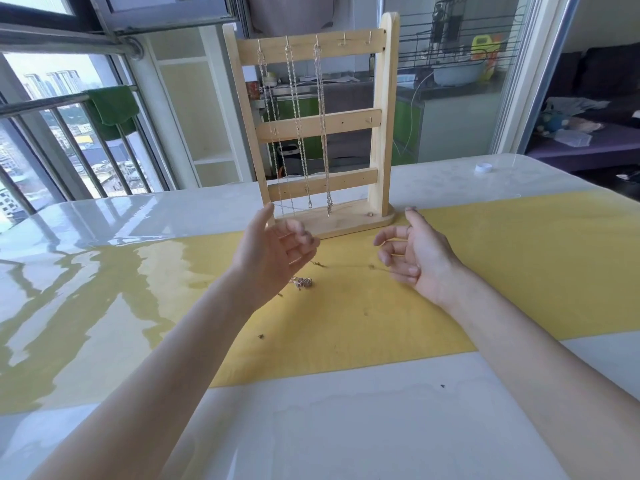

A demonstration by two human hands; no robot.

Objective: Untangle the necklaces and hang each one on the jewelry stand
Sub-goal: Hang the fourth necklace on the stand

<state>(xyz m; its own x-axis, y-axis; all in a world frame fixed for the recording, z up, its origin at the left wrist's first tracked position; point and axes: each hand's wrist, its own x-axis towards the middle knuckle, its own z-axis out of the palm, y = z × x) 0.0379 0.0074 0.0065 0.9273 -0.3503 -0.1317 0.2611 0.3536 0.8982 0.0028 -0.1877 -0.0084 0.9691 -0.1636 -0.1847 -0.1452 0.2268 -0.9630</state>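
A wooden jewelry stand [349, 123] rises at the far side of the yellow mat [502, 271]. Three silver chains [294, 98] hang from hooks on its top bar, and two hooks to their right are bare. Just in front of its base, my left hand [273, 247] and my right hand [415, 254] face each other with palms inward and fingers curled. A thin gold necklace [349, 266] runs taut between the fingers of both hands. A small knotted clump of chain [304, 282] lies on the mat below my left hand.
The glossy white table [346, 427] carries a small white cap [483, 168] at the far right. A window with a metal railing [52, 105] is to the left, and glass doors stand behind the stand. Small dark specks dot the mat.
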